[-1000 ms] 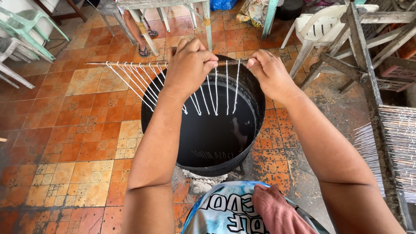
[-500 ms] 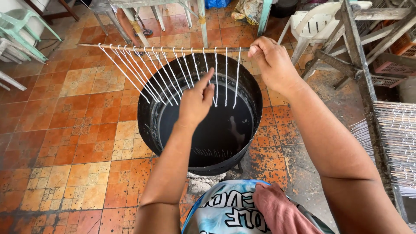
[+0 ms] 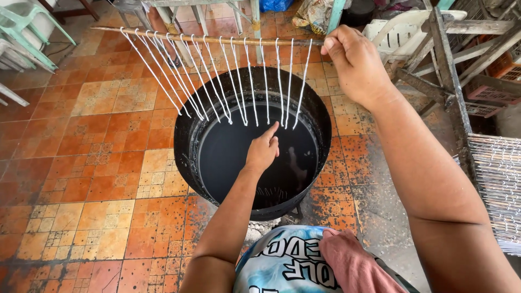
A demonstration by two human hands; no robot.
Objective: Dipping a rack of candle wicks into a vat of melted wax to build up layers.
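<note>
My right hand (image 3: pixel 355 62) grips the right end of a thin wooden stick (image 3: pixel 206 39) and holds it level above a black drum (image 3: pixel 187 135) of dark liquid. Several white candle strings (image 3: pixel 233 81) hang from the stick over the drum's far half. My left hand (image 3: pixel 263 151) is below the strings over the liquid, forefinger stretched up toward the lower tips of the right-hand strings, holding nothing.
Orange tiled floor (image 3: pixel 97 163) lies left of the drum. A wooden rack (image 3: pixel 496 179) with many hung sticks stands at the right, a white plastic chair (image 3: pixel 401 30) beyond it. Table legs (image 3: pixel 255 21) and another person's sandalled feet (image 3: pixel 173 59) are at the back.
My left hand let go of the stick a second ago and dropped below the strings. My right hand lifted the stick higher, and the strings hang longer over the drum.
</note>
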